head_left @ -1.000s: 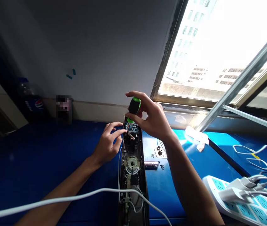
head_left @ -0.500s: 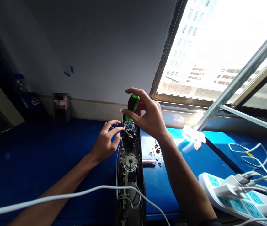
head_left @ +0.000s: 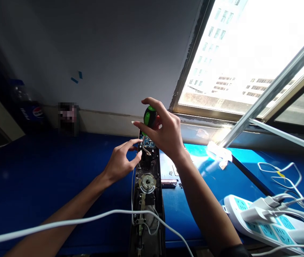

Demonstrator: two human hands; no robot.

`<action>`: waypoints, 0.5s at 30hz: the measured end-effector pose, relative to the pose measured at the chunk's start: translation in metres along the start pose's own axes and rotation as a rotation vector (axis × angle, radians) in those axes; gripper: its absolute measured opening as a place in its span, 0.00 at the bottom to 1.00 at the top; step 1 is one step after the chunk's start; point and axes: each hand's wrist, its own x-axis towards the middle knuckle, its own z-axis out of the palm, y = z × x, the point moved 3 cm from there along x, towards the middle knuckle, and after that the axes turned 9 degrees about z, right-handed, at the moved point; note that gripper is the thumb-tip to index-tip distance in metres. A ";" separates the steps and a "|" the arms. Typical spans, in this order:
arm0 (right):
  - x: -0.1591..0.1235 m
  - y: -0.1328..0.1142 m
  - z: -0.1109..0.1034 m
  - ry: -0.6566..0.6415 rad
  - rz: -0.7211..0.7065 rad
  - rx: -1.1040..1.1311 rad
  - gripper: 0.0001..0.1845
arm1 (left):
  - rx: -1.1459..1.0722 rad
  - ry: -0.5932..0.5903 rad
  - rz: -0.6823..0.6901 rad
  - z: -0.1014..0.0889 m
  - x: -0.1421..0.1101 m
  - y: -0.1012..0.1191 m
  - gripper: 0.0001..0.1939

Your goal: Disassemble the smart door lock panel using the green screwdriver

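My right hand [head_left: 166,132] is wrapped around the green and black handle of a screwdriver [head_left: 149,117]. Its shaft points down at the far end of a long, narrow black device housing [head_left: 154,167], opened up, by a blue circuit board [head_left: 149,142]. The exact spot where the tip rests is too small to make out. On the housing's left edge, my left hand [head_left: 123,159] has index finger and thumb apart, close to the shaft on either side. A round metal part [head_left: 148,183] and thin wires sit inside the housing.
Small screws [head_left: 170,173] and a shiny bar-shaped piece [head_left: 169,183] lie right of the housing. A white power strip [head_left: 264,225] with plugs stands at lower right. One white cable [head_left: 109,214] crosses over the near part of the housing. A cola bottle [head_left: 31,110] stands far left.
The screwdriver handle has turned in my right hand and shifted slightly left. My left index finger and thumb have spread further apart beside the shaft.
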 end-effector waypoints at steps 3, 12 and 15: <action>0.001 -0.001 -0.002 -0.061 0.010 0.023 0.24 | -0.015 0.036 0.023 0.001 -0.001 -0.002 0.18; 0.005 0.004 -0.010 -0.152 0.029 0.080 0.28 | -0.049 0.079 0.026 0.005 -0.002 -0.002 0.17; 0.005 0.004 -0.010 -0.190 0.020 0.104 0.29 | -0.064 0.092 0.026 0.006 -0.002 -0.002 0.17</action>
